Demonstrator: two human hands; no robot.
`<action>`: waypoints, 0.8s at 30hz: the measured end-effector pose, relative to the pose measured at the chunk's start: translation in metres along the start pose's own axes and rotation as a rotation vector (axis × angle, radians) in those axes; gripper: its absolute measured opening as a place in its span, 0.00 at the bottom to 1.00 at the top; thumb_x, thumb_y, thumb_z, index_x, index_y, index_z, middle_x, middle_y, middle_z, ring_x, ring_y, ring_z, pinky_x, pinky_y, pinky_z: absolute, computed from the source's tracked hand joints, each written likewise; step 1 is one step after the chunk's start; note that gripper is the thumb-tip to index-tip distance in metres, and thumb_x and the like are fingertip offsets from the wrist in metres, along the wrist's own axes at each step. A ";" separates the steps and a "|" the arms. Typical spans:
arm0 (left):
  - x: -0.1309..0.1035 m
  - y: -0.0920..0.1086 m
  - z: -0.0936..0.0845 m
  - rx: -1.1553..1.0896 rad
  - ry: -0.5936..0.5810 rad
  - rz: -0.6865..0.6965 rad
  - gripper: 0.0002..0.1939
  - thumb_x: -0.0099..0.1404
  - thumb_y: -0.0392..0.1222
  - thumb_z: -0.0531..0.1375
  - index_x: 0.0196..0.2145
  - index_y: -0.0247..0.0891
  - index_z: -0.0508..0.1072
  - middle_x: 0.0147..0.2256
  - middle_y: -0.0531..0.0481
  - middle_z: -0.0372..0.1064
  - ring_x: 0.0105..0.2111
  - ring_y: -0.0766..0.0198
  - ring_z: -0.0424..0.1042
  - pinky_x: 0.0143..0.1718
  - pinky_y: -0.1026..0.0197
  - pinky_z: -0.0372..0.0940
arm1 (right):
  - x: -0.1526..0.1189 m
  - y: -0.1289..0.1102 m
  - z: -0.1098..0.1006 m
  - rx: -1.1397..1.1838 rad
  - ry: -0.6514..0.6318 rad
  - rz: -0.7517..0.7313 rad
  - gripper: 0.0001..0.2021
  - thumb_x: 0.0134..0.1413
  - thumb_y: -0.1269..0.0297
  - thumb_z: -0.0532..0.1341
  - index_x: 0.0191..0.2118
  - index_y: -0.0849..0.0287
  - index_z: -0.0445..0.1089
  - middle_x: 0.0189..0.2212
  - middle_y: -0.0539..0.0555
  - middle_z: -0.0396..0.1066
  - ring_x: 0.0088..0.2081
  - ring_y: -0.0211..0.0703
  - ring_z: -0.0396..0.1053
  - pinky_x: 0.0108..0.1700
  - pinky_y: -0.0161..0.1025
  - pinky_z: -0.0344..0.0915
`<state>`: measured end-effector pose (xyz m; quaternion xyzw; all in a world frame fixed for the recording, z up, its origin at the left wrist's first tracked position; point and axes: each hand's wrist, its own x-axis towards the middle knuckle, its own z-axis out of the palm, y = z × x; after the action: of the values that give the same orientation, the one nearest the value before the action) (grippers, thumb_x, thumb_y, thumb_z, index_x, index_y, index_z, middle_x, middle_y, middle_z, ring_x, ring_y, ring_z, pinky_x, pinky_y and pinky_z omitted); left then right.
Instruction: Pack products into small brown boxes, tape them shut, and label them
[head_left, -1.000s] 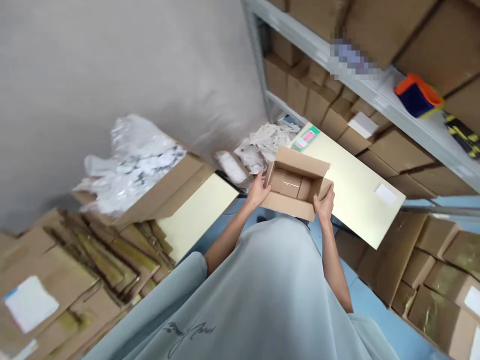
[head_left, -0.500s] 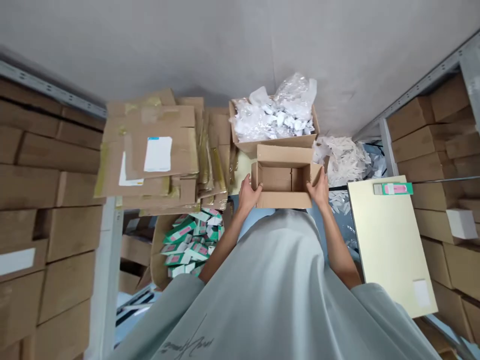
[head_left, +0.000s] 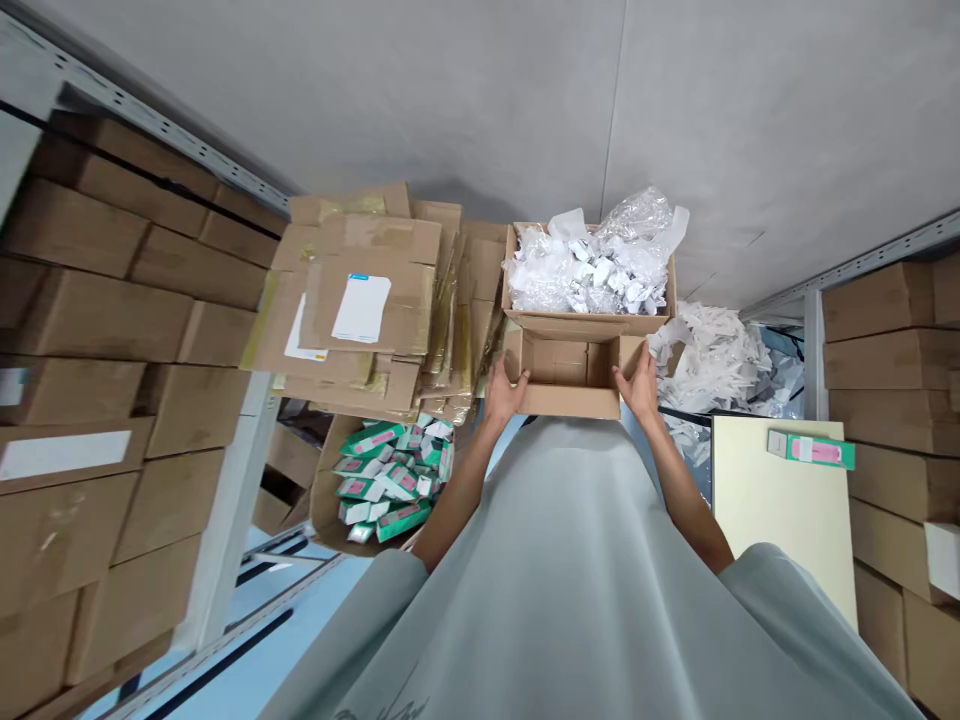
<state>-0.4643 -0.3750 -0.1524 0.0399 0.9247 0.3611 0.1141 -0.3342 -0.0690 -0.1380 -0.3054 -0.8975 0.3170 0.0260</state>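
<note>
Item: one small, open-topped, rectangular box of plain brown cardboard [head_left: 559,372], flaps unfolded, nothing visible inside.
Handling: both ends gripped. My bare left hand [head_left: 504,392] is closed on the left end, thumb near the front corner; my bare right hand [head_left: 639,385] pinches the right end flap, thumb on its inner face, fingers outside.
Care, in my judgement: equal, light pressure at both ends, since a hard squeeze could buckle the thin walls; mouth upward and level; thumbs clear of the flap creases.
Position: between my two hands, directly before my body. Just beyond lies a larger brown carton [head_left: 589,324] heaped with clear plastic and white scraps; whether the two touch, I cannot tell. Farther left: a stack of flattened, tape-edged brown cardboard [head_left: 397,300]. Right, well apart: a pale-yellow flat board [head_left: 772,520].
</note>
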 end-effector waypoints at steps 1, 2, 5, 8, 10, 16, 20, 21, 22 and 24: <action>0.001 0.002 -0.002 0.010 0.012 0.012 0.37 0.73 0.51 0.66 0.74 0.38 0.66 0.71 0.28 0.71 0.74 0.37 0.69 0.76 0.33 0.66 | 0.000 0.000 -0.003 -0.010 0.011 -0.016 0.48 0.70 0.45 0.60 0.83 0.65 0.43 0.75 0.79 0.59 0.77 0.73 0.62 0.74 0.72 0.66; 0.002 0.006 -0.005 0.021 0.026 0.023 0.37 0.74 0.51 0.66 0.74 0.38 0.66 0.72 0.28 0.69 0.76 0.37 0.67 0.77 0.32 0.63 | 0.000 -0.002 -0.007 -0.028 0.034 -0.035 0.47 0.72 0.44 0.60 0.83 0.65 0.43 0.75 0.79 0.58 0.78 0.74 0.60 0.74 0.72 0.65; 0.005 0.023 -0.016 0.048 0.078 0.065 0.39 0.74 0.53 0.67 0.76 0.37 0.65 0.78 0.28 0.59 0.81 0.36 0.57 0.83 0.33 0.54 | 0.002 -0.016 -0.028 -0.093 0.166 -0.115 0.42 0.76 0.44 0.56 0.83 0.64 0.47 0.77 0.79 0.55 0.80 0.73 0.55 0.77 0.74 0.62; 0.013 0.053 -0.030 0.029 0.138 0.168 0.40 0.77 0.55 0.66 0.78 0.38 0.61 0.81 0.31 0.50 0.84 0.40 0.49 0.85 0.39 0.48 | 0.016 -0.049 -0.055 -0.103 0.249 -0.257 0.36 0.80 0.48 0.52 0.83 0.59 0.50 0.78 0.74 0.56 0.81 0.69 0.55 0.78 0.72 0.61; 0.026 0.076 -0.037 0.014 0.146 0.266 0.39 0.79 0.56 0.64 0.79 0.40 0.61 0.81 0.33 0.51 0.84 0.43 0.48 0.85 0.41 0.47 | 0.036 -0.078 -0.067 -0.101 0.213 -0.370 0.33 0.82 0.50 0.50 0.83 0.54 0.53 0.76 0.71 0.60 0.79 0.67 0.58 0.78 0.72 0.61; 0.077 0.130 -0.046 0.002 0.049 0.403 0.31 0.81 0.57 0.62 0.74 0.41 0.68 0.76 0.35 0.62 0.80 0.41 0.58 0.83 0.36 0.52 | 0.132 -0.158 -0.038 -0.134 -0.043 -0.580 0.31 0.80 0.55 0.56 0.81 0.55 0.60 0.69 0.70 0.69 0.70 0.68 0.68 0.73 0.67 0.70; 0.086 0.133 -0.051 -0.039 0.075 0.404 0.29 0.82 0.53 0.60 0.73 0.38 0.69 0.73 0.34 0.66 0.77 0.42 0.64 0.81 0.40 0.58 | 0.170 -0.185 -0.012 -0.175 -0.168 -0.547 0.24 0.76 0.65 0.58 0.71 0.61 0.74 0.59 0.68 0.76 0.63 0.65 0.73 0.68 0.61 0.73; 0.084 0.130 -0.053 -0.048 0.086 0.403 0.28 0.82 0.53 0.59 0.73 0.38 0.69 0.73 0.34 0.67 0.76 0.43 0.65 0.81 0.41 0.59 | 0.173 -0.188 -0.012 -0.181 -0.183 -0.539 0.21 0.75 0.67 0.58 0.66 0.61 0.78 0.57 0.67 0.77 0.61 0.64 0.74 0.67 0.59 0.73; 0.082 0.127 -0.054 -0.057 0.096 0.401 0.28 0.82 0.52 0.59 0.72 0.38 0.70 0.72 0.34 0.69 0.75 0.43 0.67 0.80 0.41 0.60 | 0.174 -0.189 -0.013 -0.180 -0.188 -0.533 0.19 0.74 0.69 0.58 0.62 0.61 0.80 0.55 0.66 0.78 0.59 0.63 0.74 0.66 0.57 0.73; 0.077 0.121 -0.056 -0.075 0.114 0.399 0.27 0.82 0.53 0.59 0.71 0.39 0.71 0.70 0.34 0.71 0.73 0.44 0.69 0.79 0.42 0.62 | 0.172 -0.189 -0.022 -0.144 -0.171 -0.524 0.16 0.74 0.69 0.58 0.55 0.60 0.82 0.53 0.64 0.78 0.56 0.59 0.75 0.62 0.53 0.73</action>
<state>-0.5539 -0.3107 -0.0448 0.1974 0.8892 0.4125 -0.0108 -0.5690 -0.0753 -0.0353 -0.0362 -0.9651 0.2594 0.0092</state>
